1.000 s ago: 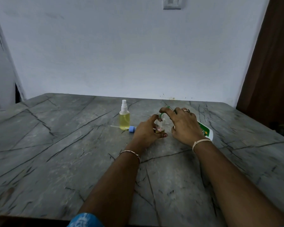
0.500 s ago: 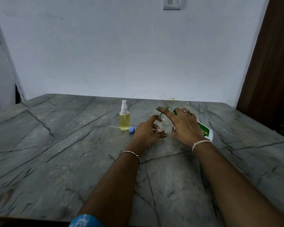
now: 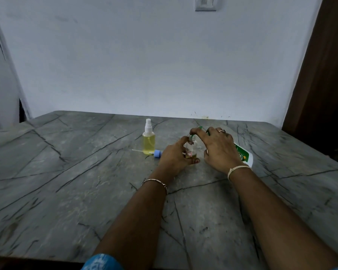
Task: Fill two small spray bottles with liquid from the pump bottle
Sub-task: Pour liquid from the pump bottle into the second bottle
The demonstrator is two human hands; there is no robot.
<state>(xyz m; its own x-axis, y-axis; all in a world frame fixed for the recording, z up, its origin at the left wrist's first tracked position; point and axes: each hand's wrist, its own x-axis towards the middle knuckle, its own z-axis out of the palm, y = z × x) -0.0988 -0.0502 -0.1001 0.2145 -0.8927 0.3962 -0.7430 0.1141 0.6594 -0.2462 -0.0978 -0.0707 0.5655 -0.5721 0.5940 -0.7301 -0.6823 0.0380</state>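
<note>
A small clear spray bottle (image 3: 190, 148) with a red-edged label stands uncapped near the table's middle, with a little yellowish liquid at its bottom. My left hand (image 3: 174, 155) is wrapped around it. The white pump bottle (image 3: 244, 155) with a green label lies on its side to the right, mostly hidden under my right hand (image 3: 218, 150). My right fingertips pinch its green nozzle (image 3: 193, 135) just over the small bottle's mouth. A second spray bottle (image 3: 148, 140), white-topped and filled with yellow liquid, stands upright to the left.
A blue spray cap (image 3: 157, 153) with its thin white tube lies flat between the two small bottles. The grey veined stone table (image 3: 66, 191) runs to a pale wall behind. A dark wooden door stands at the right.
My right index finger, stretched out half a second ago, has curled back down onto the green nozzle above the small bottle. My left hand and both small bottles stay put.
</note>
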